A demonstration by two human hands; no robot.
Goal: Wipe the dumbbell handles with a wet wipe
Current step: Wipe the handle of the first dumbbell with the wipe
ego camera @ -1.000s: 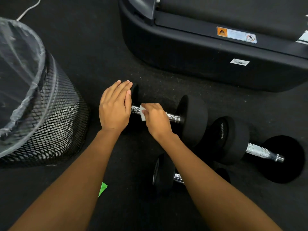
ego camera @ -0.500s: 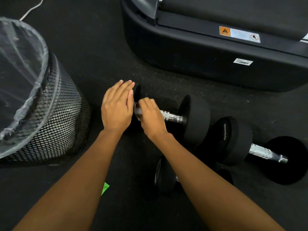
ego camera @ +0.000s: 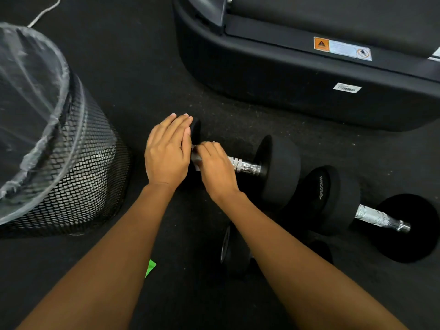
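Wiping under way on the nearest-to-bin dumbbell [ego camera: 278,170], which lies on the floor between the bin [ego camera: 71,175] and the treadmill [ego camera: 285,91].

Right hand [ego camera: 214,170] has its fingers curled over the left end of the handle [ego camera: 245,166], with the wipe [ego camera: 197,168] pinched underneath. Only small white bits of it peek out.

Left hand [ego camera: 167,151] is flat, fingers straight and together, and presses on the left head [ego camera: 195,129] to steady it.

Progress, as a judgement: mid-task on this handle. The wipe is at the left end, and the right stretch of chrome is bare. Can't tell if that part is wiped. Nothing shows whether the other two handles are clean, so probably both are left.

- Second dumbbell [ego camera: 378,219]: to the right, untouched, one head just beside the first's right head.
- Third dumbbell [ego camera: 232,248]: mostly hidden under the right forearm, handle barely seen.

Counts:
- Dumbbells: three.
- Wipes: one.
- Hands: two.
- Mesh bins with clear liner: one.
- Treadmills: one.
- Green scraps [ego camera: 150,267] on the floor: one.
- White cables [ego camera: 45,11], top left: one.
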